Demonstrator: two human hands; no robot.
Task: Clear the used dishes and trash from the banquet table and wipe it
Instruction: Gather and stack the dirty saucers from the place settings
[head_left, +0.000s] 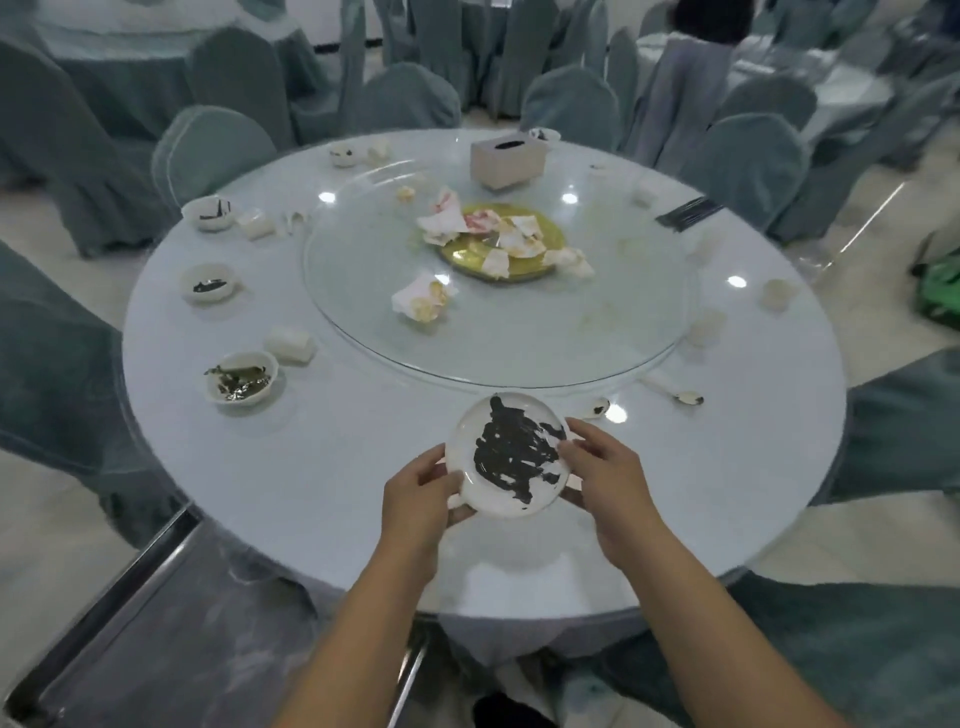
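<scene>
Hands are gripping a small white plate (511, 457) from opposite sides, just above the near edge of the surface (311, 493). Left hand (421, 499) is pinching its rim, thumb above and fingers beneath; right hand (602, 467) is pinching the opposite rim likewise. Judgement: the two-sided hold is keeping the plate level so residue stays put while it is being lifted clear. Plate is showing thick dark smears across its centre. Bowls (241, 382) along the left edge and crumpled napkins (423, 301) on the glass turntable (519, 343) are awaiting removal.

bowls (241, 383) left | turntable (519, 343) centre | tissue box (508, 162) behind
</scene>
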